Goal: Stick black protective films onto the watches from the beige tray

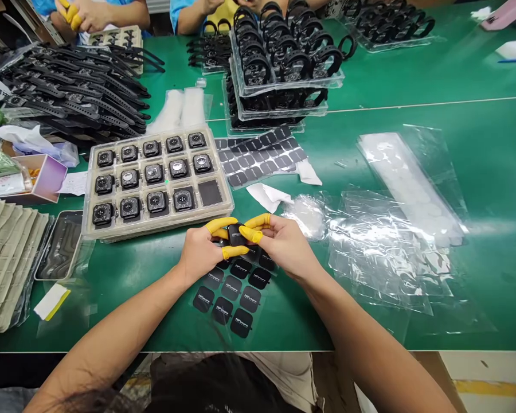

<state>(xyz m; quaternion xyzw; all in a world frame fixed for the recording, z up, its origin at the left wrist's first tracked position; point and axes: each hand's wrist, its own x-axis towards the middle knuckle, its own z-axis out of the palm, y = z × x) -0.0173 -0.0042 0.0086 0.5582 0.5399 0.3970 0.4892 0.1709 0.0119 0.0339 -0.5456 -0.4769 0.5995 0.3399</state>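
Between my hands is a small black smartwatch body (235, 234) without a strap, its face turned up and showing white lettering. My left hand (198, 250) grips it from the left, with yellow finger cots on the fingertips. From the right, my right hand (286, 246), also in yellow finger cots, pinches its edge; whether a film is between those fingers cannot be made out. Below lies a sheet of black square screen stickers (232, 288) printed with white lettering, partly hidden by my hands. Beyond my left hand, a plastic tray (159, 225) holds several watch bodies, backs up, with one vacant slot at front right.
Sticker sheets (260, 156) and crumpled white paper (269, 196) lie behind my hands. Clear films (370, 252) spread to the right. Stacked trays of strapped watches (284, 86) stand at the back, a strap pile (69, 92) at left. Two co-workers sit opposite.
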